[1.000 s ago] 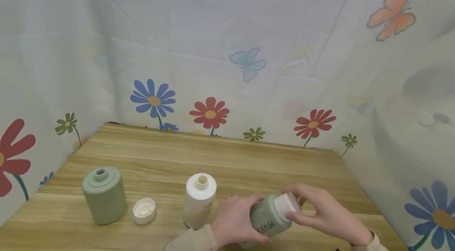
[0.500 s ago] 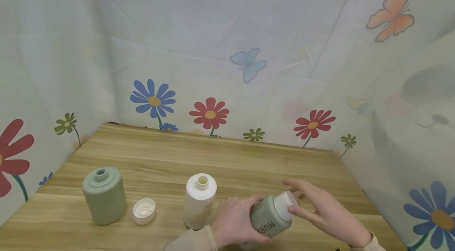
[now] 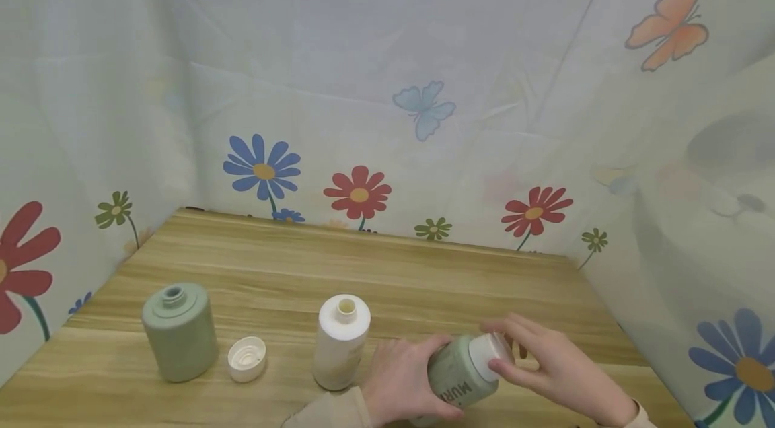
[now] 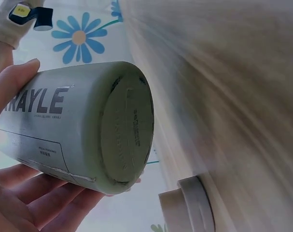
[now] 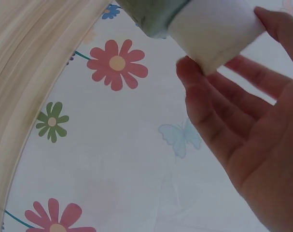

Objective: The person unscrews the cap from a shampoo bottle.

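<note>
My left hand (image 3: 402, 377) grips a green bottle (image 3: 451, 367) round its body, tilted with its top toward the right. Dark lettering runs along its side, and its bare base (image 4: 129, 128) faces the left wrist view. At the bottle's top sits a white cap (image 3: 486, 355). My right hand (image 3: 560, 367) pinches that cap between thumb and fingertips; in the right wrist view the thumb and fingers lie on either side of the cap (image 5: 218, 31). An uncapped white bottle (image 3: 340, 340) stands upright just left of my left hand.
An uncapped green bottle (image 3: 180, 337) stands upright at the left of the wooden table (image 3: 363, 260). Between it and the white bottle lies a loose white cap (image 3: 247, 359), its hollow side up. Flower-printed cloth (image 3: 339, 78) encloses the table's back and sides.
Half a second ago my right hand's fingers were spread off the cap; they have closed round it again. The left hand and its bottle hardly moved.
</note>
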A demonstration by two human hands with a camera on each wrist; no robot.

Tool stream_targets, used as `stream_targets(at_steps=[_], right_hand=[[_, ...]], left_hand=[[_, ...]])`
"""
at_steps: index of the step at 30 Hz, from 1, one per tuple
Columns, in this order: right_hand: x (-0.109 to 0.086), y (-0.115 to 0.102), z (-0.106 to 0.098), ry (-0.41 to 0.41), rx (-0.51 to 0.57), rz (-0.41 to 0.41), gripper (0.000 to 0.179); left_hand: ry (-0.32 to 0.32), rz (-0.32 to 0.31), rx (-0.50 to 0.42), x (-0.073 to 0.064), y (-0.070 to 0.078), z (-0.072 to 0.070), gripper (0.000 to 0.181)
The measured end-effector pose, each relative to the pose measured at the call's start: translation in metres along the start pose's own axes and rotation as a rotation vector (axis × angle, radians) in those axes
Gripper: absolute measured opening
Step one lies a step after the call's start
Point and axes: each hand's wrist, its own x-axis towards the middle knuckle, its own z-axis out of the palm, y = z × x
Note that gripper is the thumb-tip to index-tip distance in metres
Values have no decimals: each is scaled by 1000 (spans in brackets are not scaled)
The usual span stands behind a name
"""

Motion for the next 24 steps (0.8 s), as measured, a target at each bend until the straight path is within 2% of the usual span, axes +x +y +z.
stream_targets(at_steps=[3, 7, 9, 11, 15, 17, 20, 24], right_hand=[[-2, 2, -3, -37, -28, -84, 33], [-3, 5, -4, -29, -85, -222, 40], [-4, 5, -5, -29, -89, -240, 43], [-5, 5, -6, -48, -79, -191, 44], [-6, 2, -9, -64, -104, -11, 44], [-6, 2, -10, -63, -119, 44, 43], [-5, 2, -11, -63, -113, 72, 39], [-2, 1, -10, -61, -80, 58, 35]], left_hand=[[-8, 5, -4, -2, 0, 1, 75], [-12, 1, 3, -2, 0, 1, 76], [-13, -2, 0, -2, 0, 1, 75], [-11, 0, -6, -2, 0, 1, 75], [-9, 3, -26, -2, 1, 0, 75], [-4, 7, -22, -2, 2, 0, 75], [-1, 12, -21, -3, 2, 0, 75], [-15, 4, -44, -3, 2, -1, 75]])
